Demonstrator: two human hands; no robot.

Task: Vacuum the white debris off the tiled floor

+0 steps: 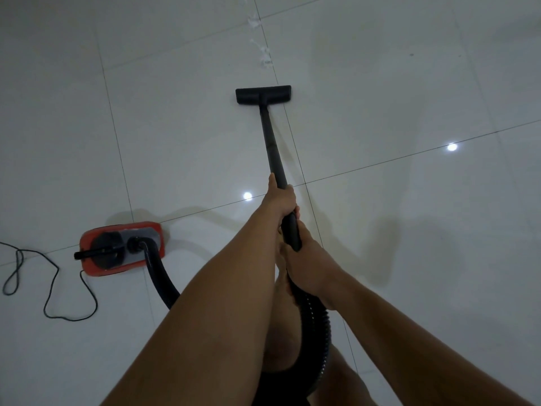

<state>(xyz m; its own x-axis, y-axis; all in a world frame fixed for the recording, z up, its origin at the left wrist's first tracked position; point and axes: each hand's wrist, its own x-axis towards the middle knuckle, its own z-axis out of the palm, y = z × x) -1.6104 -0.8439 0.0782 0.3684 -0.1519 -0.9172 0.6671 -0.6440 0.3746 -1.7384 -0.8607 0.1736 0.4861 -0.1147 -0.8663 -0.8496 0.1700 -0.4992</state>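
A black vacuum wand [272,145] runs away from me to a flat black floor nozzle [263,95] resting on the white tiled floor [380,112]. My left hand [279,199] grips the wand higher up. My right hand [304,265] grips it lower, where the ribbed black hose [317,320] begins. White debris [265,55] lies in a thin line along a grout joint beyond the nozzle, with more white debris [253,21] farther away. The nozzle is a short way from the nearest bits.
A red and grey vacuum body [123,247] sits on the floor to my left, joined to the hose. Its black power cord [52,285] loops across the tiles at the far left. Two ceiling lights reflect off the glossy tiles.
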